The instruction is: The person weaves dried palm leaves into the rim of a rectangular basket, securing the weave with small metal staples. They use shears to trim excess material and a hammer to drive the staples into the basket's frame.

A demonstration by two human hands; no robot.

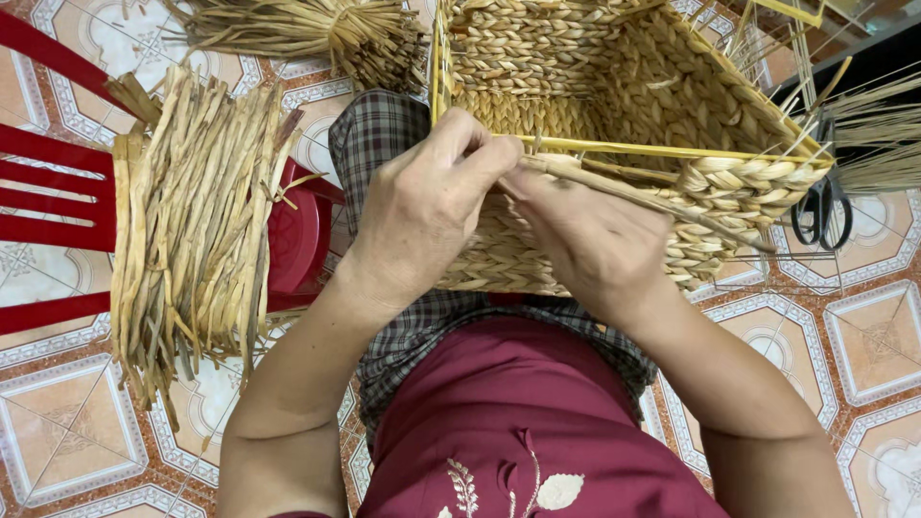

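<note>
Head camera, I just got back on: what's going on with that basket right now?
A person is weaving a straw basket that rests on their lap. The left hand pinches a straw strand at the rim, beside the yellow frame rod, and the right hand grips the same strand just below. A bundle of dried straw lies across a red plastic chair to the left. Black scissors lie on the tiled floor to the right.

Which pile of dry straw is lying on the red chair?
The wide flat bundle of straw on the left lies across the red chair. The other, tied bunch lies at the top on the tiled floor.
</note>
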